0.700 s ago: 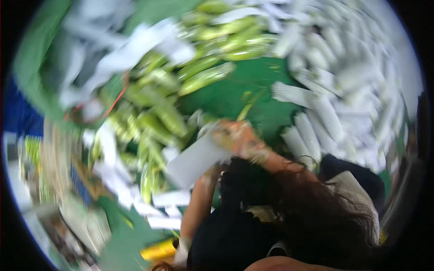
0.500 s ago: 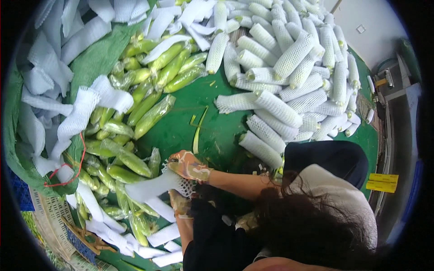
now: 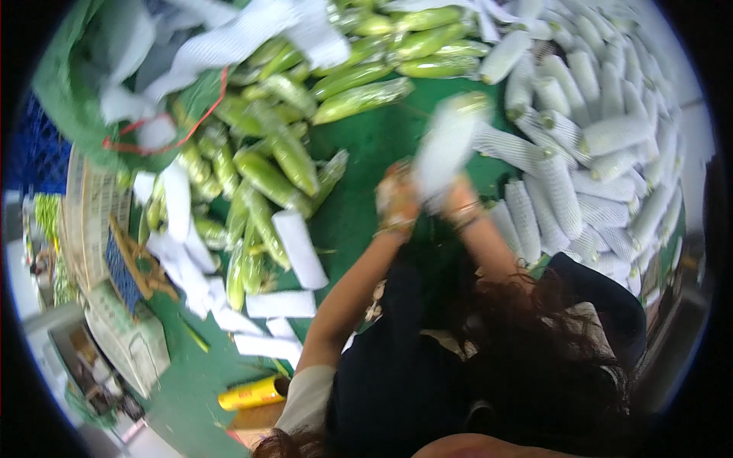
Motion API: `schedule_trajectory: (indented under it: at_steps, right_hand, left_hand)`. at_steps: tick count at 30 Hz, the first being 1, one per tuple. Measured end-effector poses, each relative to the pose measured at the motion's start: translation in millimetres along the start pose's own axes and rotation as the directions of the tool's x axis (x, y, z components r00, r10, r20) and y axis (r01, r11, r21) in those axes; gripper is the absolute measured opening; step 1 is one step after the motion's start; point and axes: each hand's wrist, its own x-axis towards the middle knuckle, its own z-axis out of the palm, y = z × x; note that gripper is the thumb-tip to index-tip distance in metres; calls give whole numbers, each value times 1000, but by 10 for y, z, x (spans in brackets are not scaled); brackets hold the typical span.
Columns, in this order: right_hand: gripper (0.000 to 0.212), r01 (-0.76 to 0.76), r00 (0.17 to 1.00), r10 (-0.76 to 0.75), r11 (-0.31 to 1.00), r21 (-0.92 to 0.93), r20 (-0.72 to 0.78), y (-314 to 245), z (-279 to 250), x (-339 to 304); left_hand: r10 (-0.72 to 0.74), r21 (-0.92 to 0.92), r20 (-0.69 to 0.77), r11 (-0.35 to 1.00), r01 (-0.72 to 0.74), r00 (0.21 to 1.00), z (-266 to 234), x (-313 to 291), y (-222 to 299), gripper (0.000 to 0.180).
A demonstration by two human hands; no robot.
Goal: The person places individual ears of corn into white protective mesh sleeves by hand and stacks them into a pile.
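Observation:
In front of me a long vegetable in a white foam net sleeve (image 3: pixel 447 145) stands tilted, its upper end leaning right; movement blurs it. My left hand (image 3: pixel 398 200), in a patterned orange and white glove, closes against its lower left side. On the lower right side, my right hand (image 3: pixel 461 200) grips it, fingers partly hidden behind the sleeve. To the left lie long green vegetables (image 3: pixel 266 177) in clear film. Sleeved vegetables (image 3: pixel 553 195) are piled on the right, the nearest just beyond my right hand.
Flat foam sleeves (image 3: pixel 300 249) lie at the left. A green mesh sack (image 3: pixel 72 114) with a red string spills more sleeves at the upper left. A yellow roll (image 3: pixel 252 393) rests on the green floor covering (image 3: pixel 195 382), near a pale crate (image 3: pixel 90 221) and a wooden stool (image 3: pixel 141 263).
Both hands have moved up and away from me, from beside the green vegetables, bringing the sleeved vegetable toward the right-hand pile. The view has swung left, showing the yellow roll.

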Motion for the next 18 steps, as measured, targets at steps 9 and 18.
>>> schedule_trajectory:
  at_steps: [9, 18]
  right_hand:
    - [29, -79, 979, -48, 805, 589, 197, -1284, -400, 1089]
    - [35, 538, 834, -468, 807, -243, 293, -1999, 1682, 30]
  left_hand:
    - [76, 131, -363, 991, -30, 929, -1020, -398, 447, 18]
    - [-131, 105, -608, 964, 243, 783, -2541, -1165, -96, 13]
